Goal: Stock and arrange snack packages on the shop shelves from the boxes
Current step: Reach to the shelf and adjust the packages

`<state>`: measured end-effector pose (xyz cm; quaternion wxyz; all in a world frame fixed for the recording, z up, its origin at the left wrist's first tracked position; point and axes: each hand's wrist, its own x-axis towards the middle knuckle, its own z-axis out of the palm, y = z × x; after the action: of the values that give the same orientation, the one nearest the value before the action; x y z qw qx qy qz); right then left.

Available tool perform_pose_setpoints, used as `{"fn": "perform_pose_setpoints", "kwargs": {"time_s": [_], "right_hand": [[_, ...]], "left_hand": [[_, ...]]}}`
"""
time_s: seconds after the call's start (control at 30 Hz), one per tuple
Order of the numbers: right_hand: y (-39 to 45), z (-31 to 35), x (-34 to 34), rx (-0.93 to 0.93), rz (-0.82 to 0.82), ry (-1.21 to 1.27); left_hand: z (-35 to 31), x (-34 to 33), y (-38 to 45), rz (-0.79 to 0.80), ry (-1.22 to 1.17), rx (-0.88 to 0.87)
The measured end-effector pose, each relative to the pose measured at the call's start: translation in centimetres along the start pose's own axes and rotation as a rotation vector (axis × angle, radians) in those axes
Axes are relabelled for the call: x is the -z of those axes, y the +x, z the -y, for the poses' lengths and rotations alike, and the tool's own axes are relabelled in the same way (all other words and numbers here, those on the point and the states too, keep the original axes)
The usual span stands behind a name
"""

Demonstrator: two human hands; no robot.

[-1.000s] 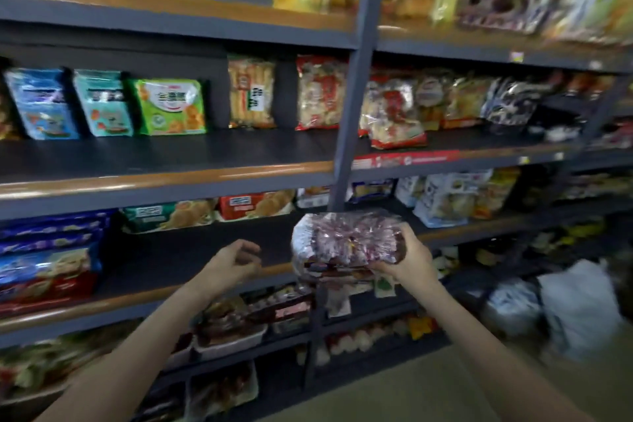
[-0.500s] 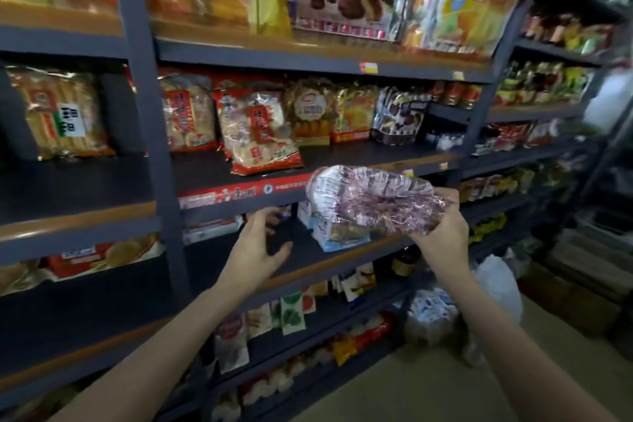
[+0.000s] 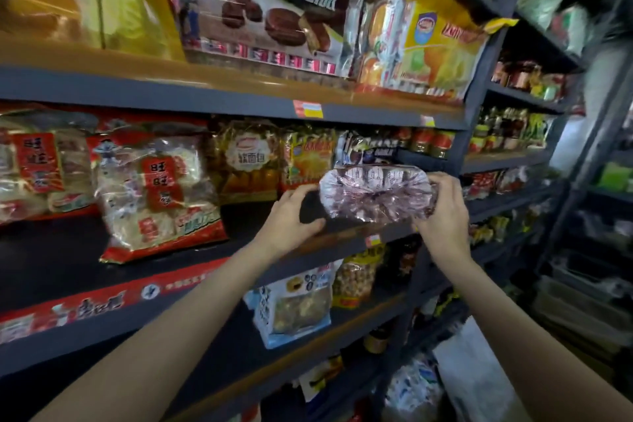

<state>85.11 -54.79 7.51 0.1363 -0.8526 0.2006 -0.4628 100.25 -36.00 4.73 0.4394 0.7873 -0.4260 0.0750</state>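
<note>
1. At the right end of the middle shelf [image 3: 342, 236], just in front of the standing bags, a purple-wrapped snack package [image 3: 375, 193] is held in the air, above the shelf's front lip and not yet resting on the board.
2. The right hand [image 3: 445, 212] grips the package at its right end, fingers [image 3: 442, 181] curled over the top and the palm under it.
3. The left hand [image 3: 291, 216] sits just beside the package's left end with its fingers bent in a loose cup. Whether they touch the wrapper I cannot tell; they pinch nothing that shows.
4. The package's long axis runs left to right, along the shelf edge, with its gathered round face turned toward the camera.
5. The open dark gap on the board lies directly behind and a little below the package, between the orange bag [image 3: 308, 161] on the left and the grey upright post [image 3: 472, 134] on the right.
6. My reading: the right hand carries the load, so the coming move is probably a push away from the body into that gap, the left hand steadying the free end.
</note>
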Motion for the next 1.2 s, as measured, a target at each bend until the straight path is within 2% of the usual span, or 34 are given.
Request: {"fn": "perform_pose_setpoints", "kwargs": {"time_s": [0.13, 0.27, 0.43, 0.53, 0.63, 0.7, 0.77, 1.0, 1.1, 1.2], "right_hand": [[4.9, -4.4, -1.9, -0.050, 0.042, -0.008], [10.8, -8.9, -4.5, -0.024, 0.113, -0.044], [16.7, -16.1, -8.0, -0.020, 0.149, 0.062], [18.6, -17.6, -10.8, -0.099, 0.127, 0.058], [18.5, -17.3, -14.1, 0.148, 0.186, -0.022], [17.9, -17.1, -16.2, 0.356, 0.300, -0.070], [18.1, -17.4, -17.8, 0.445, 0.379, -0.107], [19.2, -19.8, -20.0, 0.436, 0.277, 0.027], [18.1, -18.3, -19.2, 0.445, 0.130, 0.082], [16.4, -14.3, -18.5, 0.565, 0.016, 0.215]], "left_hand": [[0.1, -3.8, 5.5, 0.074, -0.006, 0.055], [0.7, -6.9, 10.9, 0.127, -0.005, 0.140], [-0.4, -12.0, 16.0, 0.138, -0.095, 0.263], [-1.2, -15.2, 18.8, 0.186, 0.013, 0.350], [-1.5, -17.6, 21.0, 0.230, 0.145, 0.416], [-1.3, -18.3, 21.6, 0.230, 0.194, 0.434], [-0.9, -18.2, 21.3, 0.181, 0.230, 0.464], [1.8, -16.3, 17.6, -0.024, 0.284, 0.551], [2.0, -15.1, 15.9, -0.102, 0.276, 0.551], [1.7, -13.0, 13.0, -0.200, 0.330, 0.491]]}}
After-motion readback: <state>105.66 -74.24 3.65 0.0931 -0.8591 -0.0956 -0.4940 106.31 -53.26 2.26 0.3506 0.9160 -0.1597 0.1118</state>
